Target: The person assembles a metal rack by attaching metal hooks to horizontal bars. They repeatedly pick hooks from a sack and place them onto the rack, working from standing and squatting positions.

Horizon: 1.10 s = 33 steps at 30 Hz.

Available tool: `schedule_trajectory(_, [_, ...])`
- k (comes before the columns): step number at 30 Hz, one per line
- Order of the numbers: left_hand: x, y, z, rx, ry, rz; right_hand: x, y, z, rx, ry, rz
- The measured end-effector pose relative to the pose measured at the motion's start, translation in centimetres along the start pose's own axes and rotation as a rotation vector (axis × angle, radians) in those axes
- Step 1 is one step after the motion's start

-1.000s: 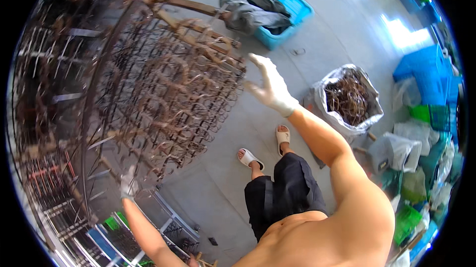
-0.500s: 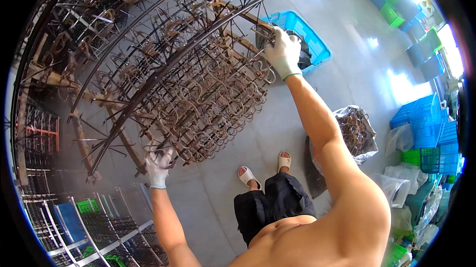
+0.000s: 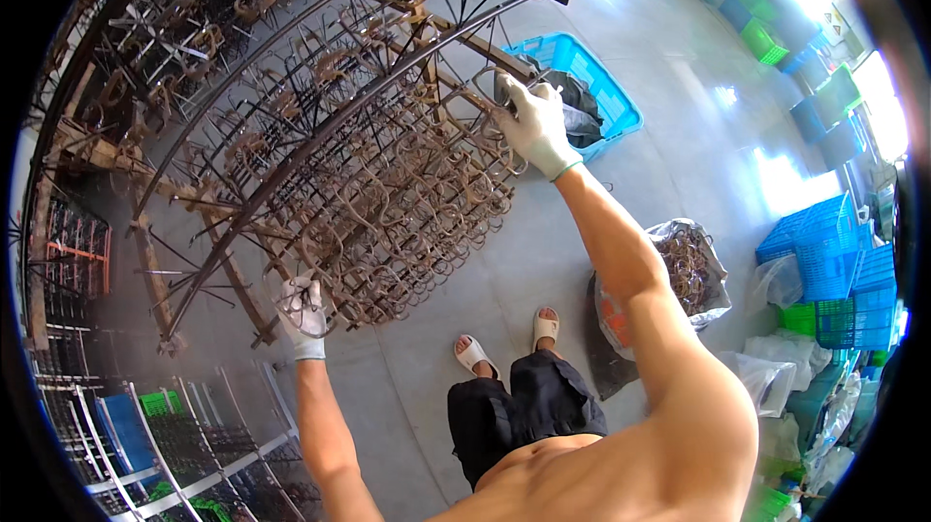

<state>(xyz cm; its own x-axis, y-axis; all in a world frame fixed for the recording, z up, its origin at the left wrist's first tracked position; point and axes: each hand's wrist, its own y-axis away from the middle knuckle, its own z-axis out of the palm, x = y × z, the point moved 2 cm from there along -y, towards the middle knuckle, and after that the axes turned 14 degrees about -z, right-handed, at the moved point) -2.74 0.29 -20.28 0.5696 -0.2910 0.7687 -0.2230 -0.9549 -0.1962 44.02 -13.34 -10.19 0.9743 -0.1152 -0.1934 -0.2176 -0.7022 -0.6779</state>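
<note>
A large rusty metal rack (image 3: 320, 124) of curved bars hangs in front of me, covered with rows of brown ring-shaped wire parts (image 3: 407, 202). My right hand (image 3: 533, 124), in a white glove, grips a ring at the rack's upper right edge. My left hand (image 3: 303, 307), also gloved, holds a ring at the rack's lower left corner. Both arms are stretched out and bare.
A blue plastic basket (image 3: 621, 105) with dark cloth stands on the grey floor behind the rack. A sack of rusty rings (image 3: 693, 270) sits by my right foot. Blue and green crates (image 3: 834, 270) line the right side. Wire shelving (image 3: 145, 435) stands at lower left.
My right hand has risen from open air to the rack's upper right edge and closed on a ring. My left hand has moved up to the rack's lower corner.
</note>
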Motion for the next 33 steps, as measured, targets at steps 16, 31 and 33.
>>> schedule_trajectory(16, [0.2,0.3,0.6,0.072,-0.066,0.052,-5.0,3.0,0.2,0.173,-0.029,0.162])
schedule_trajectory(31, [3.3,0.4,-0.1,0.045,-0.067,0.002,-16.0,4.1,2.2,0.028,-0.269,0.267])
schedule_trajectory(33, [2.7,0.5,-0.3,0.083,-0.177,0.116,-17.1,2.8,1.4,-0.014,-0.204,0.285])
